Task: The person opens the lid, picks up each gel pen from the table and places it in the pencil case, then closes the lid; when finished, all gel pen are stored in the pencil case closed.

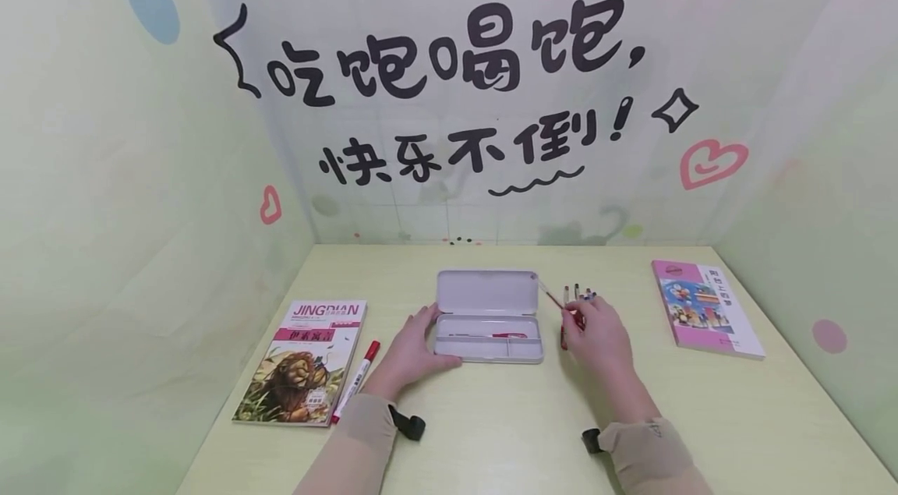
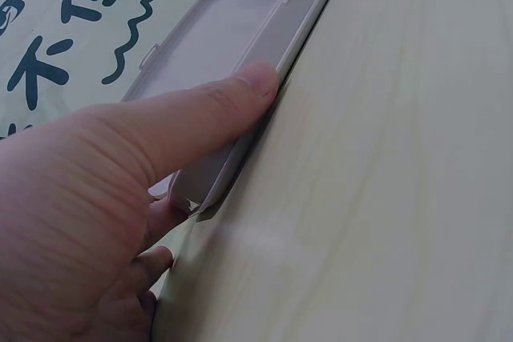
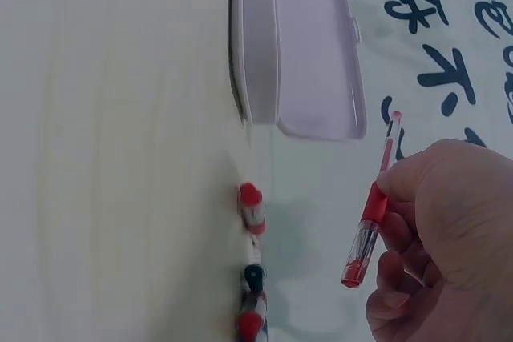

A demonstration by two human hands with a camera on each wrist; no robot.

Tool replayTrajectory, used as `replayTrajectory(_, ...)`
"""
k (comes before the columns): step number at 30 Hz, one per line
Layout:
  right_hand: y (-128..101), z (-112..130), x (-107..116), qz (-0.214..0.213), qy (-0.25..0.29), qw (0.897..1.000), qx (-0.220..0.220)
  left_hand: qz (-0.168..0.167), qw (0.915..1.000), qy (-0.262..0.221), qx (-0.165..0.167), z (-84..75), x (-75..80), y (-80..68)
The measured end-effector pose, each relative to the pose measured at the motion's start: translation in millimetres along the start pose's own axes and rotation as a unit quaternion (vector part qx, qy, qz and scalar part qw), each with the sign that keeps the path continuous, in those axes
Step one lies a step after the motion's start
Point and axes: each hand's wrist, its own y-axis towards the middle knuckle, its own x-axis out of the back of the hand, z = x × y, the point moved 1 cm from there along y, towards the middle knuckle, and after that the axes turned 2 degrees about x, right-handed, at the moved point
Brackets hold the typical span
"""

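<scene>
An open pale lilac pencil case (image 1: 487, 294) lies on the table with its lid tilted back. My left hand (image 1: 407, 358) holds the case's left end, thumb (image 2: 258, 79) on the front wall and fingers round the side. In the case's rear compartment lies a red pen (image 1: 510, 336). To the right of the case, my right hand (image 1: 602, 335) pinches a clear-barrelled red gel pen (image 3: 375, 207) between thumb and fingers, raised and slanting toward the lid's right edge. Several pens (image 1: 577, 291) lie beyond and under this hand, partly hidden by it.
A book with a lion cover (image 1: 302, 362) lies at the left, a red-and-white marker (image 1: 358, 378) along its right edge. At the far right is a pink-and-white book (image 1: 705, 308). Printed walls (image 1: 449, 129) enclose the pale wooden table (image 1: 505, 433) at the back and sides.
</scene>
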Motion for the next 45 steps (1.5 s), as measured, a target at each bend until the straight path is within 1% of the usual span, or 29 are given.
replayTrajectory(5, 2, 21, -16, 0.009, -0.009, 0.998, 0.069, 0.000, 1.0000, -0.001, 0.003, -0.4, 1.5, -0.6)
replayTrajectory(10, 3, 39, -33, 0.045, -0.019, 0.994, 0.101, 0.000, 1.0000, -0.004, 0.002, 2.7, 0.5, -0.5)
replayTrajectory(14, 3, 54, -42, 0.058, -0.023, 0.990, 0.128, 0.000, 1.0000, -0.004, 0.003, 5.3, -0.5, -0.2)
replayTrajectory(20, 4, 71, -57, 0.087, -0.052, 0.983, 0.156, 0.002, 1.0000, -0.002, 0.003, 6.1, 0.1, 0.0)
replayTrajectory(25, 5, 81, -67, 0.112, -0.058, 0.979, 0.160, 0.004, 1.0000, -0.003, 0.004, 4.6, 1.3, -0.7)
replayTrajectory(32, 4, 86, -74, 0.138, -0.053, 0.977, 0.155, 0.002, 1.0000, -0.007, 0.004, 3.5, 0.3, -0.6)
replayTrajectory(37, 4, 89, -77, 0.141, -0.059, 0.976, 0.157, 0.001, 1.0000, -0.006, 0.000, 1.9, 1.6, -1.3)
replayTrajectory(45, 2, 93, -79, 0.136, -0.040, 0.978, 0.152, 0.003, 1.0000, -0.008, -0.003, 2.3, 0.5, 0.2)
